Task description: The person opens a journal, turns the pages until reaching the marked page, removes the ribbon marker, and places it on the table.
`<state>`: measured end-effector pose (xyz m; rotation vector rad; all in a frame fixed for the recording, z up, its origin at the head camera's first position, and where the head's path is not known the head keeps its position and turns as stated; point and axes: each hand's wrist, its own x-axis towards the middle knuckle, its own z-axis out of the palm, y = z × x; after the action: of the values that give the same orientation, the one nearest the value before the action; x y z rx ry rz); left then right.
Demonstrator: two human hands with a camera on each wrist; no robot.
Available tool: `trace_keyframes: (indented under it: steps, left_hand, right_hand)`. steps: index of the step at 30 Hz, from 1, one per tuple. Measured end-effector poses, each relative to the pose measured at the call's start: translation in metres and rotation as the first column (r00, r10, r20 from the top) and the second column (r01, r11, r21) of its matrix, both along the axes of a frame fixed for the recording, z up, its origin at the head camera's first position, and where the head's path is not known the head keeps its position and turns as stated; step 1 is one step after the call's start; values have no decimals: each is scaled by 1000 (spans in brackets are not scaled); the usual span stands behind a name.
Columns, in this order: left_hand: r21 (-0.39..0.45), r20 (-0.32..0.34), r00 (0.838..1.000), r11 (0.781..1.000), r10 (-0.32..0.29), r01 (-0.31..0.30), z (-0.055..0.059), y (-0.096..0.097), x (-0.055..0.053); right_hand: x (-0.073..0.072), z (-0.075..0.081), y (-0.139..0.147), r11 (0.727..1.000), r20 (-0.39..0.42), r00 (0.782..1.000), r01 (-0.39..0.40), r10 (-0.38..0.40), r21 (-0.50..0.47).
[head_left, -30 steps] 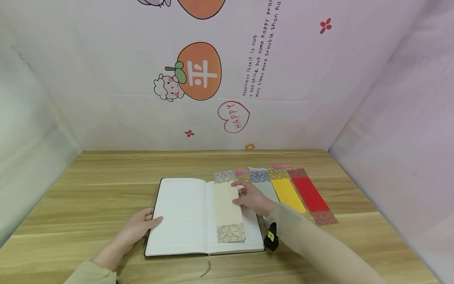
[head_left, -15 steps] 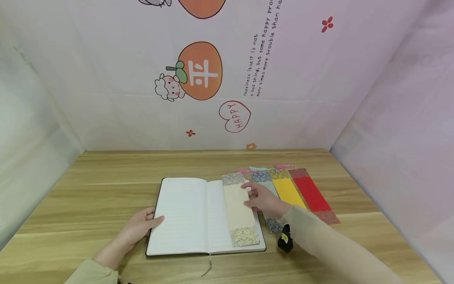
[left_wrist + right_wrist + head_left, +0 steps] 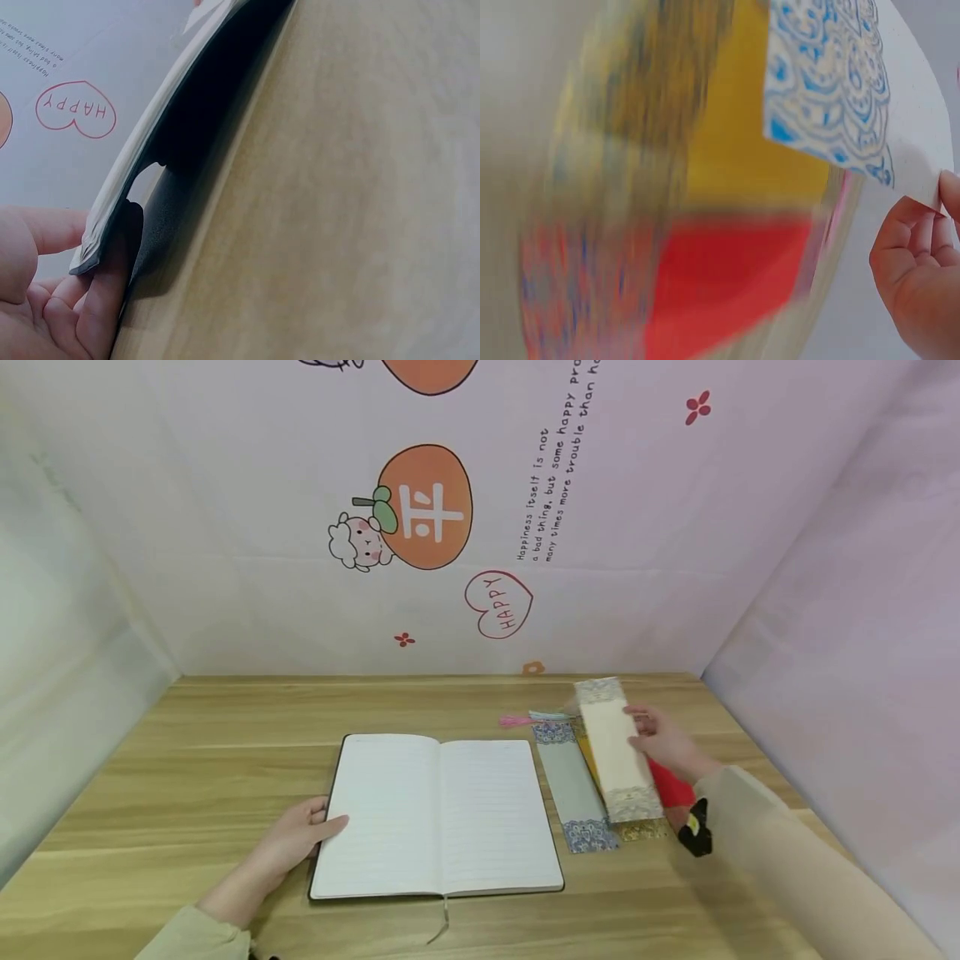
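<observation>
My left hand (image 3: 288,837) grips the left edge of an open notebook (image 3: 491,818), thumb on the page and fingers under the black cover. In the left wrist view that cover edge (image 3: 184,112) is raised off the table. My right hand (image 3: 666,745) pinches the right edge of a cream bookmark (image 3: 613,739) with patterned ends. The bookmark is held over a yellow bookmark (image 3: 757,112) and a red bookmark (image 3: 670,785), hiding much of the yellow one in the head view. The right wrist view shows its blue-patterned end (image 3: 832,82) close up.
A grey-blue bookmark (image 3: 572,785) lies right of the notebook, with pink and pale blue tassels (image 3: 525,719) at its top. A ribbon marker (image 3: 444,918) hangs from the notebook's lower edge. Behind the wooden table (image 3: 247,727) stands a printed cloth wall (image 3: 315,618).
My right hand has carried the cream bookmark from over the notebook's right page to the right, over the yellow and red bookmarks. The left hand stays at the notebook's left edge.
</observation>
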<state>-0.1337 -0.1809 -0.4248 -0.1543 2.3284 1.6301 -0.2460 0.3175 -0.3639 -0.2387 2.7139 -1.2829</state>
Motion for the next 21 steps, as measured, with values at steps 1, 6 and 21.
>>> trace_keyframes:
  steps: [1, 6, 21]
  left_hand:
    - [0, 1, 1000, 1000, 2, -2, 1, 0, 1]
    - [-15, -8, 1000, 1000, -1, 1, 3, 0, 2]
    - [8, -22, 1000, 1000, -2, 2, 1, 0, 2]
  right_hand:
    - [-2, 1, 10, 1000, 3, 1000, 14, -14, -2]
    - [-7, 5, 61, 994, 10, 996, 89, -90, 65]
    - [-11, -12, 141, 936, -45, 999, 40, -26, 351]
